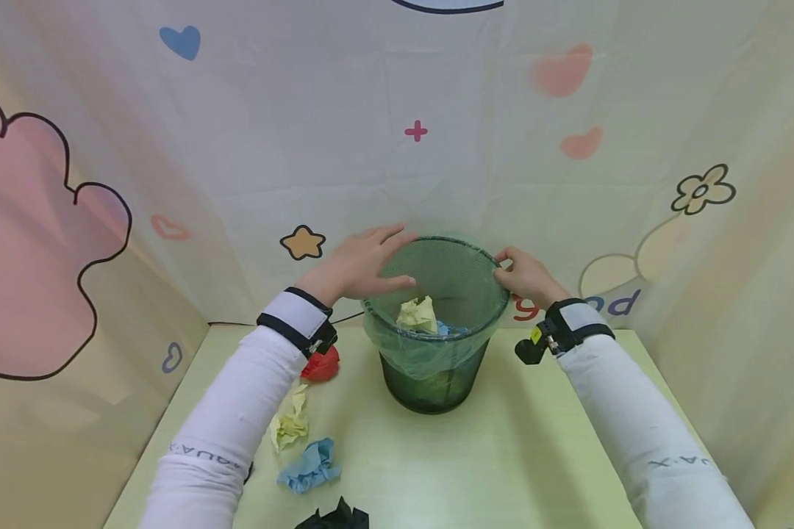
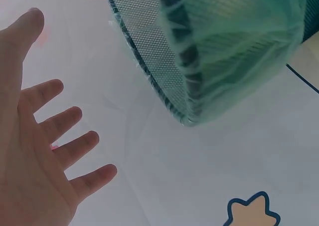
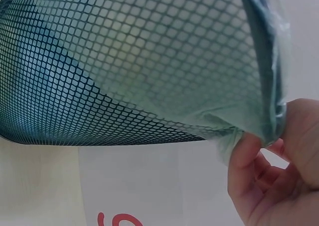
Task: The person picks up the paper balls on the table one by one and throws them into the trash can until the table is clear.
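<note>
A dark mesh wastebasket (image 1: 430, 389) stands upright on the table, lined with a thin green garbage bag (image 1: 415, 358) folded down over its rim. Inside lie a crumpled yellow paper (image 1: 417, 316) and some blue paper (image 1: 451, 329). My right hand (image 1: 529, 277) pinches the bag's edge at the right side of the rim; the right wrist view shows thumb and fingers on the green film. My left hand (image 1: 364, 268) is held near the rim's left side, fingers spread. In the left wrist view that hand (image 2: 40, 151) is apart from the bag and holds nothing.
Left of the basket lie a red crumpled paper (image 1: 322, 365), a yellow one (image 1: 291, 420) and a blue one (image 1: 310, 466). A black object (image 1: 336, 516) shows at the table's front edge. A printed curtain (image 1: 476, 162) hangs close behind the basket.
</note>
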Action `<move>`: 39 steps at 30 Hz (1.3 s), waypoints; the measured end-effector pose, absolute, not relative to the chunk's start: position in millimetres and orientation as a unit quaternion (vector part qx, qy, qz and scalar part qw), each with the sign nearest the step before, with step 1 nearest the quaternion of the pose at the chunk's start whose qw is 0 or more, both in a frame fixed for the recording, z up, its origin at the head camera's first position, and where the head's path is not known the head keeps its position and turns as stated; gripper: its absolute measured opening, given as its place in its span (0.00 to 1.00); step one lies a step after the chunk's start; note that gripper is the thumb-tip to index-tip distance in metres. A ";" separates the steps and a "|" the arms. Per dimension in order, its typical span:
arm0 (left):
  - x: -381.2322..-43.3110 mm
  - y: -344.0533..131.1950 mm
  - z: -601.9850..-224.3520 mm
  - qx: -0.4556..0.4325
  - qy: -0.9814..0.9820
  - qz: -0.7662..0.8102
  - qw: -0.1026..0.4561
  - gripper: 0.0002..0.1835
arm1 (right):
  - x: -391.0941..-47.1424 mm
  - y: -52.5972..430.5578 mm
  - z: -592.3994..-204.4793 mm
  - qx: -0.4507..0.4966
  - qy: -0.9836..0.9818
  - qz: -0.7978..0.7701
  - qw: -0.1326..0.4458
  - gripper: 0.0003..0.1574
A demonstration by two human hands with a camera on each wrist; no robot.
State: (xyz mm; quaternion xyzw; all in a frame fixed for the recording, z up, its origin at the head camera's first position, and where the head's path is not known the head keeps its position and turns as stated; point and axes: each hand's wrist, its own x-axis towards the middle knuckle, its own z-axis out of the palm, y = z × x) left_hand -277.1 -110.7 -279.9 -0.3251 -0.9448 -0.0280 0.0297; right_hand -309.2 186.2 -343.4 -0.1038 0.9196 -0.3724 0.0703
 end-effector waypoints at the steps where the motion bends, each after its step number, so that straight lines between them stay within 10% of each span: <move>1: -274.9 -114.6 -280.7 -0.326 -0.944 -0.029 0.034 0.40 | -309.2 186.1 -343.4 -0.104 0.919 -0.373 0.072 0.23; 39: -156.6 -189.8 -398.2 -0.371 -0.919 -0.033 0.130 0.47 | -307.7 185.3 -342.7 -0.104 0.913 -0.386 0.076 0.24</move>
